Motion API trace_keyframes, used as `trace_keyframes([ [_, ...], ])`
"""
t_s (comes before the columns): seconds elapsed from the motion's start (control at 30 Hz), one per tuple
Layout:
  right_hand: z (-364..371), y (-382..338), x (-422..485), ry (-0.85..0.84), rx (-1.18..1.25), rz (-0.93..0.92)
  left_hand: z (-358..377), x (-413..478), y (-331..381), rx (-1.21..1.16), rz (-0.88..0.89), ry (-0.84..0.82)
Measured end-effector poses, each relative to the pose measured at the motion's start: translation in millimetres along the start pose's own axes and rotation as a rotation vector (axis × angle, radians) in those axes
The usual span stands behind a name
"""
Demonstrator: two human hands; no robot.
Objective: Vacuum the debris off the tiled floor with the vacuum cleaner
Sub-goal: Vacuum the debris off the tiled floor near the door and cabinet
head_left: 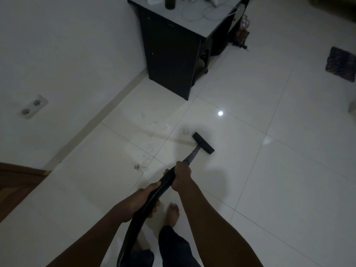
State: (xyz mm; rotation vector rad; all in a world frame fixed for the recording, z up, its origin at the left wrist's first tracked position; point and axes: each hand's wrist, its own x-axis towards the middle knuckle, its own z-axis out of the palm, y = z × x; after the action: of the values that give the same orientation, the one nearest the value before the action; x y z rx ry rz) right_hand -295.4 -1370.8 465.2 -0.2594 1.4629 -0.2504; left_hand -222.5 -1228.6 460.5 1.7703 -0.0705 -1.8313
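The flat black floor nozzle (203,143) of the vacuum cleaner rests on the glossy white tiled floor (269,170), on a grey tube that runs back into a black ribbed hose (154,197). The right hand (182,175) grips the hose's front end, and the left hand (143,199) is wrapped round it further back. Pale scraps of debris (166,129) lie just left of the nozzle (a dark speckled clump (137,166) sits nearer the hands). Beyond stands a tall black wooden cabinet (169,54). Its open shelves hold dim shapes, perhaps bags, too dark to name. The hose is cut off by the bottom edge.
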Motion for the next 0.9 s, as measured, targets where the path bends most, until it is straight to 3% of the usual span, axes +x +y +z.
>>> trace_keyframes([
  [0.17,3.1,-9.2,1.5,-0.016,-0.011,-0.028,9.3,9.1,4.2,0.008,0.022,0.026],
  [0.37,19.0,11.0,-30.0,-0.093,-0.088,0.038,-30.5,-11.4,-7.7,-0.148,0.012,-0.300],
  [0.53,42.0,47.6,-46.7,-0.179,-0.141,0.081,-67.7,-25.4,-25.5,-0.267,-0.042,-0.373],
  [0.77,66.0,31.2,-22.4,-0.107,-0.218,-0.002,-62.3,-23.6,-7.1,-0.274,0.000,-0.138],
  [0.9,77.3,29.3,-12.4,-0.048,-0.208,-0.085,-55.4,-18.4,0.3,-0.320,0.018,-0.101],
])
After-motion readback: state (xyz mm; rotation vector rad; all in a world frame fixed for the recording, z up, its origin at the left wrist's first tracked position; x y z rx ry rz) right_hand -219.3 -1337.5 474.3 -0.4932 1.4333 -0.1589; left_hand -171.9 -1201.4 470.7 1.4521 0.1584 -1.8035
